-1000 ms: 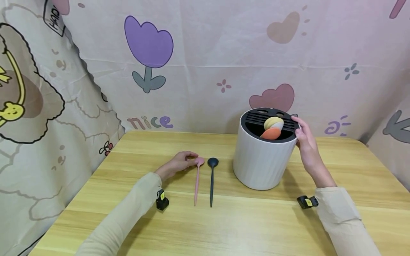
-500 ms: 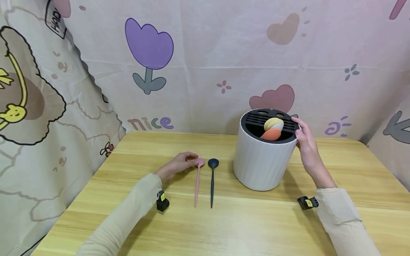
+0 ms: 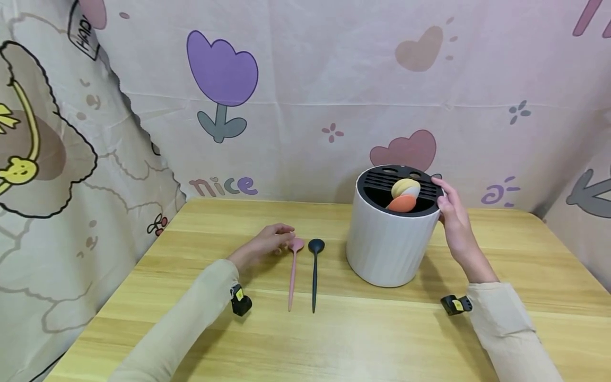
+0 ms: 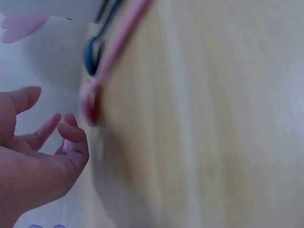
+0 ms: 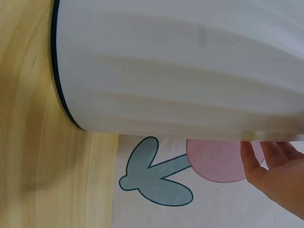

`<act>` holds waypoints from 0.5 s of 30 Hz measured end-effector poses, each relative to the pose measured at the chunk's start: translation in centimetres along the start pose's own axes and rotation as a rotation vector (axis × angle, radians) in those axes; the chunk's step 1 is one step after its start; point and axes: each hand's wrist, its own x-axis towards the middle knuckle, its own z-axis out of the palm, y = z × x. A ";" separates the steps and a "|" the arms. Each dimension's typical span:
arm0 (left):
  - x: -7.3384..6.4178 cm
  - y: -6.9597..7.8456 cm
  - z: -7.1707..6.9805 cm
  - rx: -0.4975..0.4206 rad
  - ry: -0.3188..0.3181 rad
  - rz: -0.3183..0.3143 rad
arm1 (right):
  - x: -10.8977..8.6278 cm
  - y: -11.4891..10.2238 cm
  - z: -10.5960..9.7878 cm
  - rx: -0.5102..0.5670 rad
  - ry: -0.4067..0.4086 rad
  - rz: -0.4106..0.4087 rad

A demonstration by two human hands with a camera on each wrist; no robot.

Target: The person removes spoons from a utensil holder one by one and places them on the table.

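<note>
Pink spoon (image 3: 293, 269) just beside loose-fingered left hand (image 3: 265, 242), right hand (image 3: 457, 228) holding white container (image 3: 392, 246)

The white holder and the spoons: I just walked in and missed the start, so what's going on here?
A person's right hand holds the white holder near its rim. Utensils with orange, yellow and white heads show in its top. The left hand is by the head of the pink spoon but grips nothing. That spoon and the dark spoon lie side by side on the table.
</note>
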 end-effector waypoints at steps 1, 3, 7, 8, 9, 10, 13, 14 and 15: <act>-0.1 0.3 0.0 0.007 0.005 0.013 | 0.0 0.0 0.0 0.000 -0.001 0.001; -0.5 1.0 -0.1 0.030 0.009 0.051 | 0.0 0.0 0.1 0.002 -0.004 0.002; -1.7 2.7 0.2 0.013 -0.008 0.120 | 0.0 -0.1 0.1 0.004 -0.008 0.003; -2.0 3.2 0.4 0.009 -0.017 0.142 | 0.0 -0.1 0.1 0.003 -0.009 0.004; -2.4 3.7 0.6 0.008 -0.021 0.159 | 0.0 -0.1 0.0 0.001 -0.011 0.005; -2.7 4.4 0.9 0.010 -0.022 0.178 | 0.0 -0.1 0.0 0.002 -0.013 0.005; -4.0 6.4 1.8 0.044 -0.008 0.250 | 0.0 -0.1 0.0 -0.003 -0.015 0.009; -4.5 7.2 2.2 0.055 -0.002 0.275 | 0.0 -0.1 0.0 -0.004 -0.014 0.010; -5.0 7.9 2.6 0.068 0.007 0.301 | 0.0 -0.1 0.0 -0.005 -0.013 0.012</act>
